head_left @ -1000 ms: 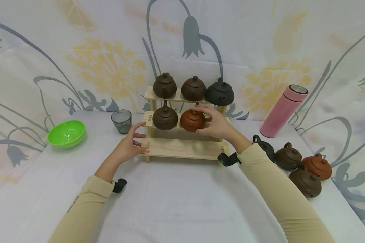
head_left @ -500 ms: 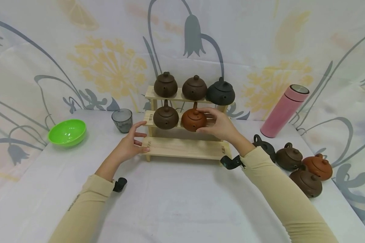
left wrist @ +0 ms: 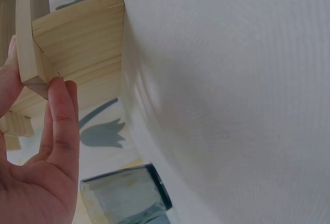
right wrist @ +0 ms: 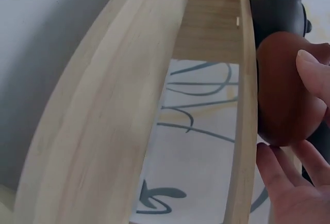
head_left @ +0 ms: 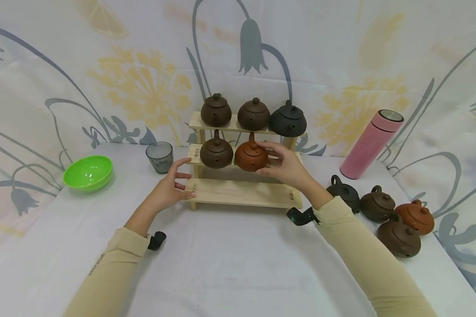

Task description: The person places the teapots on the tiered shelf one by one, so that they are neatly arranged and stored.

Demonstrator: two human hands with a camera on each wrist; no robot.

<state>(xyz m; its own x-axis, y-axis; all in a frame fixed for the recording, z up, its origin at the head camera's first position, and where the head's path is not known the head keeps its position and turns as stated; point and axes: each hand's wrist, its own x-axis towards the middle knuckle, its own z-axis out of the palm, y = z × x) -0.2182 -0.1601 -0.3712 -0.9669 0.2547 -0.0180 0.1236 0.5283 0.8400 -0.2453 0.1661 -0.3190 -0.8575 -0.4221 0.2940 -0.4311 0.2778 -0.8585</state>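
Cradling a round reddish-brown clay teapot (head_left: 251, 156), the person's right grip (head_left: 287, 167) holds it upright between thumb and fingers, the pot to that grip's left, at the middle tier of a pale three-tiered wooden stand (head_left: 242, 192), just beside a dark brown clay teapot (head_left: 216, 155). The left grip (head_left: 168, 189) pinches the stand's lowest tier.

High head, close wrist views of rack (head_left: 242, 192)

Fingers (right wrist: 274, 175) on reddish-brown teapot (right wrist: 286, 90), wooden rack (right wrist: 103, 110) alongside, apparently a darker teapot (right wrist: 276, 7) beyond
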